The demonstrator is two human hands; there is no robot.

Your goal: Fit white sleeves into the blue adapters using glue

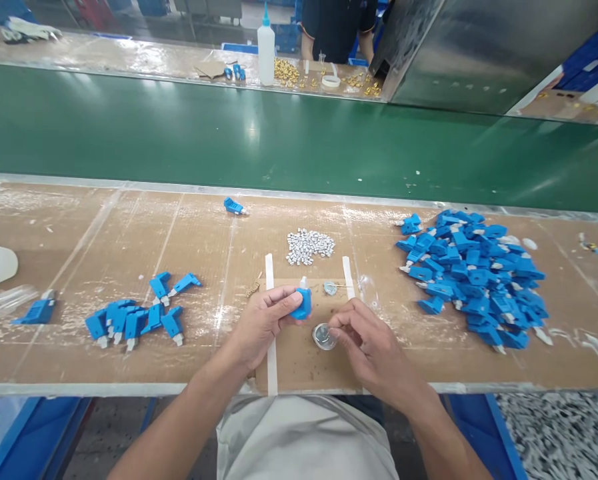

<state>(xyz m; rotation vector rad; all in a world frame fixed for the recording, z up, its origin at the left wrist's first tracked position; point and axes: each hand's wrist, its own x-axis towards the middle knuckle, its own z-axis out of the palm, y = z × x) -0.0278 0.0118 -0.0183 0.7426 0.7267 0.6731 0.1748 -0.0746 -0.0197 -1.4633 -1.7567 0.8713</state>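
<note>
My left hand (271, 319) grips a blue plastic part (303, 305) with its pale tip pointing up, above the cardboard work surface. Close by on the right, my right hand (363, 340) has its fingers pinched at the edge of a small round metal dish (323, 337); whatever is between the fingertips is too small to make out. Beyond the hands lies a small heap of silvery-grey pieces (309, 247). A small clear blob with a thin stick (331, 288) rests near the right tape strip (349, 277).
A large pile of blue parts (473, 273) lies to the right, and a smaller group (135, 320) to the left. One blue part (235, 206) lies near the green conveyor belt (199, 140). Across it stand a white squeeze bottle (266, 50) and a person (336, 30).
</note>
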